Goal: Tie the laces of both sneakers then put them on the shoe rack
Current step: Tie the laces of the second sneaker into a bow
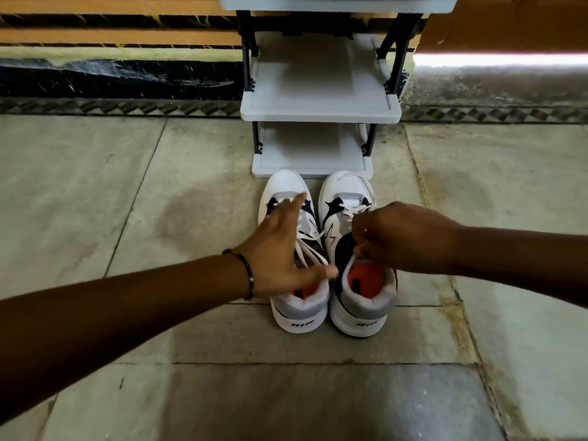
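Two white, grey and black sneakers with orange insoles stand side by side on the stone floor, toes toward the shoe rack [321, 114]. Over the left sneaker [300, 308] hovers my left hand [280, 249], fingers spread above its loose white laces, holding nothing. My right hand [402, 237] is over the right sneaker [362, 313], its fingers pinched at the tongue and collar. The right sneaker's laces [354, 206] lie loose beyond the fingers.
The grey plastic rack has three visible shelves on black posts, right in front of the sneakers' toes. Behind it a wall with orange and black stripes. Stone floor tiles spread left, right and toward me.
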